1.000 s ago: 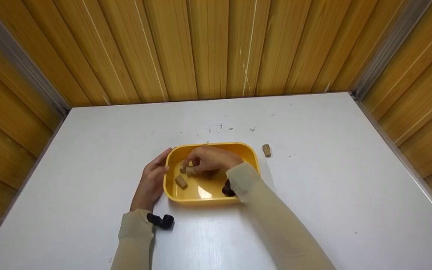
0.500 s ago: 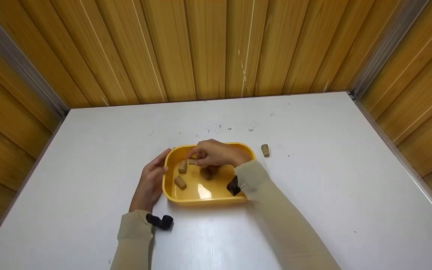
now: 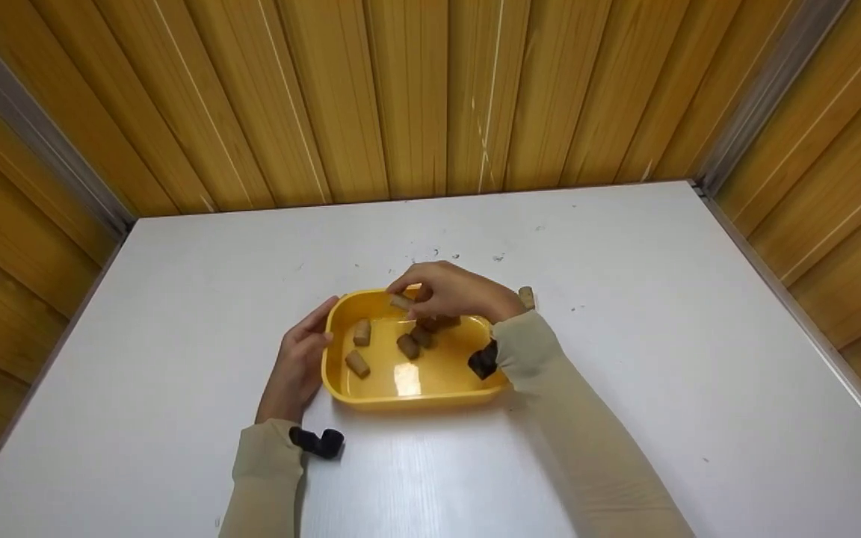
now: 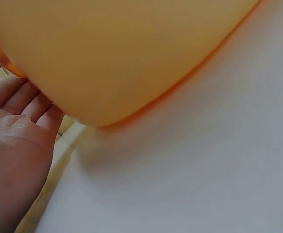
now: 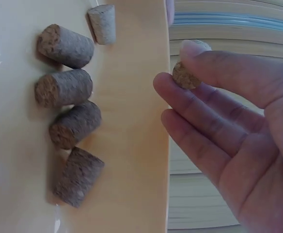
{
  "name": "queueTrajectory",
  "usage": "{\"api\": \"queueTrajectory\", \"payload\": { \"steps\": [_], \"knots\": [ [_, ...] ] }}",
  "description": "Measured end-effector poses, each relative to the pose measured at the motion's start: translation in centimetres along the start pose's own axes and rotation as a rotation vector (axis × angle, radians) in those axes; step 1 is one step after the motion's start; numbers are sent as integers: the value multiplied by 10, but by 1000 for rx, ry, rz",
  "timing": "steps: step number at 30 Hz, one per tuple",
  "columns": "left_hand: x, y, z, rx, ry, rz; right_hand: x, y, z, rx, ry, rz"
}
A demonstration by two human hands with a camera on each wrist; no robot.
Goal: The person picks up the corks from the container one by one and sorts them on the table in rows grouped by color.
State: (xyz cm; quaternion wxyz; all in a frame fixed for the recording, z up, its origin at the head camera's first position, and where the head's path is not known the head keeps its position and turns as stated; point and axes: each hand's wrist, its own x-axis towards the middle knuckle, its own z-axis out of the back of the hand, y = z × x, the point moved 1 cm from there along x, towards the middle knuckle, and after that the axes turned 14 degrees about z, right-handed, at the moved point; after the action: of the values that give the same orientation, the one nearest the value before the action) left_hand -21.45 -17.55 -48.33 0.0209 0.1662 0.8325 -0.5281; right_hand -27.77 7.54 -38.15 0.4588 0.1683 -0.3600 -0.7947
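Note:
My left hand (image 3: 302,359) grips the left end of a yellow plastic tub (image 3: 415,400), thumb at the rim and fingers along the outer wall. In the left wrist view those fingers lie against the outside of the tub. My right hand (image 3: 464,290) pinches a cork (image 5: 185,76) between thumb and fingertips, over the tub's far wall. Two corks lie at the left inside the tub, one a pale cork (image 3: 362,332) and one a tilted cork (image 3: 357,364). Several more, among them a darker cork (image 3: 408,346), lie clustered near the middle, partly under my right hand.
One cork (image 3: 526,297) lies on the white table (image 3: 625,336) just right of the tub, partly behind my right wrist. Small dark specks dot the table beyond the tub. Wood-patterned walls (image 3: 400,97) enclose its back and sides.
My right hand has risen from the tub's floor toward its far wall and moved right, with the cork pinched in it, uncovering corks below. The left hand stays on the tub.

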Motion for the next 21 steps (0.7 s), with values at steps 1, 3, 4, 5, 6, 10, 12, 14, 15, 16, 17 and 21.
{"api": "queueTrajectory", "payload": {
  "steps": [1,3,4,5,6,10,12,14,15,16,17,21],
  "knots": [
    [0,0,0,-2,4,-2,-2,0,2,18,-6,6],
    [-1,0,0,-10,6,-8,-6,0,5,27,-18,18],
    [-1,1,0,-18,7,-7,-9,-1,7,29,-24,22],
    [-1,1,-1,-23,7,-8,-11,-1,8,30,-32,25],
    [-1,1,0,-29,5,-8,-14,-1,10,29,-42,28],
    [-1,1,0,-44,-7,-4,-22,-3,14,9,-90,35],
    [-1,1,0,-46,-12,-6,-26,-5,15,4,-119,46],
    [-1,1,0,-46,-14,-7,-30,-6,16,4,-151,61],
    [-1,1,0,-47,-13,-9,-32,-7,17,4,-164,70],
    [-1,1,-1,-46,-10,-10,-33,-9,17,-2,-178,80],
    [-2,1,-1,-47,-8,-10,-35,-10,18,-6,-193,89],
    [-2,0,-1,-45,-4,-11,-44,-13,22,-14,-257,105]
  ]
}}
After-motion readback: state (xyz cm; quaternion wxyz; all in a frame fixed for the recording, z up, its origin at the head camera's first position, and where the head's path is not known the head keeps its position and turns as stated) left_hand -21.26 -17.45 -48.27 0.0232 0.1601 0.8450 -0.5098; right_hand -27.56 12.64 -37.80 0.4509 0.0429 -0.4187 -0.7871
